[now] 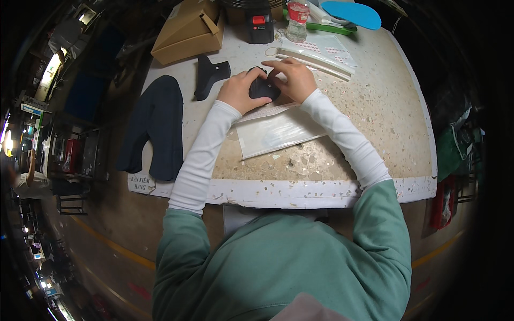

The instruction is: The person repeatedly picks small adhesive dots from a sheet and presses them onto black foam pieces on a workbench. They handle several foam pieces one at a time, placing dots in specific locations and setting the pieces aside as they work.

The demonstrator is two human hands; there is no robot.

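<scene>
Over the far middle of the table, my left hand (238,92) is closed round the edge of a small black rounded piece (263,92), its thumb lying across the near side. A tiny white mark shows on that piece. My right hand (294,79) grips the piece from the other side, index finger bent above it and some fingertips hidden. Beneath my hands lie a sheet of small printed labels (267,111) and a clear plastic sleeve (281,134). Just left of my left hand rests a black angled piece (210,76) with a small white tag.
A large dark forked piece (160,125) lies along the table's left side. Farther back are a cardboard box (187,33), a black battery pack (260,28), a clear bottle (297,22), a green tray (332,28), a blue oval sheet (353,14) and white strips (316,63).
</scene>
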